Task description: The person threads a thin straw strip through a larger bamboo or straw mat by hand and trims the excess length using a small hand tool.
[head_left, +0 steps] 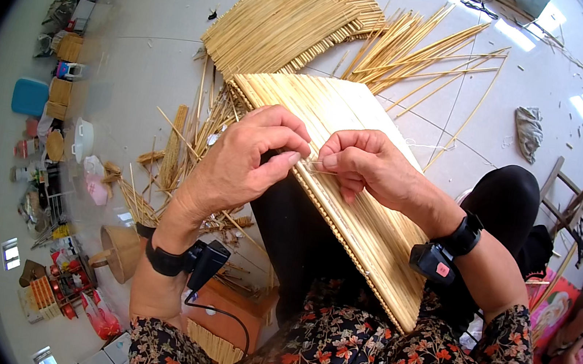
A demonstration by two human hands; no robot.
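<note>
A panel of straw-coloured stalks (pixel 367 221), laid side by side and bound along its edge, slants across my lap. At its left edge my left hand (pixel 247 158) is closed, thumb against the bent forefinger; what it pinches is too small to make out. My right hand (pixel 374 167) lies over the panel with thumb and forefinger pressed together on a fine pale thread (pixel 318 163). That thread spans the small gap between the two hands, close to the bound edge. Both wrists wear black straps with small devices.
Finished-looking stalk panels (pixel 283 19) lie on the tiled floor ahead, beside loose long stalks (pixel 426 56). Scraps and short stalks (pixel 178 145) are scattered at the left. A grey cloth (pixel 528 132) and a low chair (pixel 580 201) are at the right. Household goods line the left wall.
</note>
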